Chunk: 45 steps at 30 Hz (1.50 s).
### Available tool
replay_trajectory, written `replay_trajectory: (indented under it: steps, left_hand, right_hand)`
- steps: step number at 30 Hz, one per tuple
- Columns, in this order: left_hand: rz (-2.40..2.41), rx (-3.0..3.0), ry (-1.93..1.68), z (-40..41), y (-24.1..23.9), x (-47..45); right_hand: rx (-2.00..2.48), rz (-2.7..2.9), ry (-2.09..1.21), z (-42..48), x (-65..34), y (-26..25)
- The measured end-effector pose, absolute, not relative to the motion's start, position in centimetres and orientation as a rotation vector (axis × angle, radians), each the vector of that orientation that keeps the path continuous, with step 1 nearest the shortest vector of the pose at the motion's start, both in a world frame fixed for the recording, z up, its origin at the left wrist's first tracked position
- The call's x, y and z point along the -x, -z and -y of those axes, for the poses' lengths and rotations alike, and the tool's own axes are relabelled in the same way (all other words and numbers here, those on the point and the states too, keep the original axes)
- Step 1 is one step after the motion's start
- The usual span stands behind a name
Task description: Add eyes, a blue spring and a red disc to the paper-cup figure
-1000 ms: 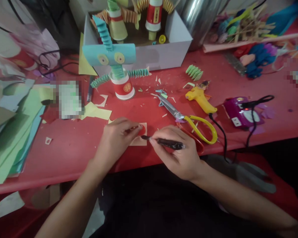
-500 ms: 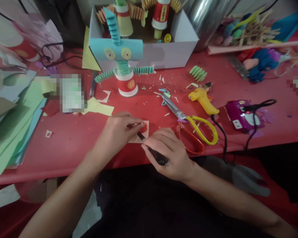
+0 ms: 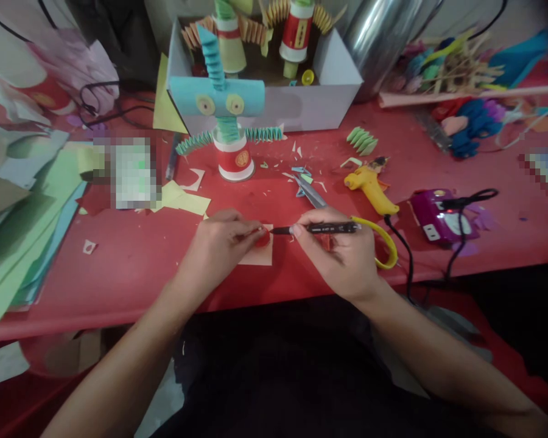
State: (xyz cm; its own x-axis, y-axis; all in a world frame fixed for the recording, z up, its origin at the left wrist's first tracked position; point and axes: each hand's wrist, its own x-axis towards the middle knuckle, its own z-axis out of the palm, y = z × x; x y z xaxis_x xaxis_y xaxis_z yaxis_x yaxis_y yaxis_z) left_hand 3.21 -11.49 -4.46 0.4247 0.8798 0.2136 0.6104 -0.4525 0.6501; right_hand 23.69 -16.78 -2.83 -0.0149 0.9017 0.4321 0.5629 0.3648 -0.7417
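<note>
My left hand [image 3: 219, 243] presses a small red round piece [image 3: 262, 238] down onto a pale paper scrap [image 3: 259, 254] on the red table [image 3: 132, 267]; its fingers are pinched together on the piece. My right hand [image 3: 342, 252] grips a black pen [image 3: 317, 229] that lies nearly level, with its tip pointing left at the red piece's right edge. Just behind that hand lie yellow-handled scissors [image 3: 383, 240], partly hidden by it.
A yellow glue gun [image 3: 371, 186] and a purple device with a black cable [image 3: 441, 210] lie to the right. A paper-cup figure with a blue head [image 3: 226, 131] stands before a grey box [image 3: 319, 100] of similar figures. Coloured paper sheets [image 3: 22, 225] pile at the left.
My right hand has swung the pen from pointing up-left beneath the piece to lying level at its right side. The left hand stayed on the red piece. The view shifted slightly.
</note>
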Motion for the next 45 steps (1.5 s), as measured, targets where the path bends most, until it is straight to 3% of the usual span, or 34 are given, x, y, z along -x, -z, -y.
replay_trajectory:
  steps: [12, 23, 32, 38, 43, 45]
  left_hand:
    - [-1.480, -1.705, -1.093, 12.9, 3.8, -1.4]
    - [-1.367, -1.797, -0.942, 13.7, 5.2, -1.1]
    - [-1.524, -1.540, -1.041, 13.4, 5.2, -1.1]
    - [-1.837, -1.376, -1.450, 10.9, 4.3, 4.4]
    - [-2.185, -1.622, -1.095, 10.6, 5.3, 7.4]
    - [-2.273, -1.945, -1.133, 11.7, 5.5, 6.1]
  right_hand:
    - [1.349, 1.551, -0.455, 17.4, -24.0, 3.3]
    - [1.298, 1.559, -0.555, 18.9, -23.5, 3.6]
    - [1.275, 1.733, -0.479, 18.9, -22.8, 4.1]
    - [1.245, 1.788, -0.434, 19.2, -22.7, 4.1]
    - [1.210, 1.815, -0.394, 19.7, -22.4, 4.4]
    - [1.191, 1.818, -0.397, 20.1, -22.3, 4.6]
